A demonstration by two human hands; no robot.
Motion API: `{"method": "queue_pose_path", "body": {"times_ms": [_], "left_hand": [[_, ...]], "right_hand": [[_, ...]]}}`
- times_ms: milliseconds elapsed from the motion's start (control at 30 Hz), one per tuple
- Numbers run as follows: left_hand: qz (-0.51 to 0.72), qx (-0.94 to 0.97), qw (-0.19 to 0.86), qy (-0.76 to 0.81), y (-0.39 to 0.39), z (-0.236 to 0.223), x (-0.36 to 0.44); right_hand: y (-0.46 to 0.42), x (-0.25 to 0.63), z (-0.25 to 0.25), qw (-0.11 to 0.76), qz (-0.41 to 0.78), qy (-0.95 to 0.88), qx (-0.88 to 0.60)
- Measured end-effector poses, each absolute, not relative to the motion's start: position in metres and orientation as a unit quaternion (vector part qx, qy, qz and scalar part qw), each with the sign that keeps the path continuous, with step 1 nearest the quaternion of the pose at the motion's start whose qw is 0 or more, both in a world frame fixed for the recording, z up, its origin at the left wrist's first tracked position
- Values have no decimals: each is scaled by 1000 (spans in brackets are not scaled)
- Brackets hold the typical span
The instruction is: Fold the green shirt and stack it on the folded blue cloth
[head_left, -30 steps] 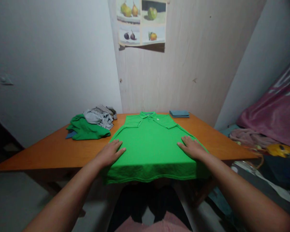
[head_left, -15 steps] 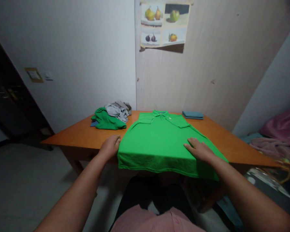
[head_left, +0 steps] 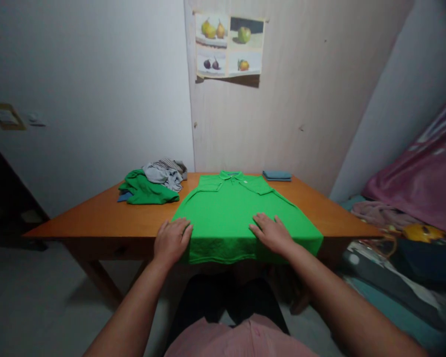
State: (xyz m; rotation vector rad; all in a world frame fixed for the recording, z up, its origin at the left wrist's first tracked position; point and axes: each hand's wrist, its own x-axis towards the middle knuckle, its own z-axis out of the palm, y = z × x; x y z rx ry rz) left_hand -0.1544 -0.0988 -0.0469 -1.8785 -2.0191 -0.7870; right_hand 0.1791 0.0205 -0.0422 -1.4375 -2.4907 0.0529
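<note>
A bright green polo shirt (head_left: pixel 230 208) lies flat on the wooden table (head_left: pixel 96 218), collar toward the wall, its hem hanging a little over the near edge. My left hand (head_left: pixel 172 239) rests at the shirt's lower left corner, fingers stretched out and touching the fabric edge. Flat on the lower middle of the shirt lies my right hand (head_left: pixel 270 232), fingers spread, pressing the cloth.
A heap of clothes (head_left: pixel 152 181), green, grey and striped, sits at the table's back left. A small folded blue cloth (head_left: pixel 277 175) lies at the back right by the wall. Bedding and a yellow object (head_left: pixel 423 230) crowd the right side.
My right hand has slid left from the shirt's right side toward its middle. My left hand stays at the left hem corner, fingers now flatter. The camera view shifted.
</note>
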Motion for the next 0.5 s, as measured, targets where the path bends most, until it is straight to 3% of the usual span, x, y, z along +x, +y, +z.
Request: {"method": "queue_pose_path", "body": {"times_ms": [233, 500], "left_hand": [[-263, -651, 194, -685, -99, -60, -162], [-269, -628, 181, -708, -100, -53, -151]], "right_hand": [[12, 206, -56, 205, -35, -798, -566], [18, 248, -65, 260, -58, -719, -642]]}}
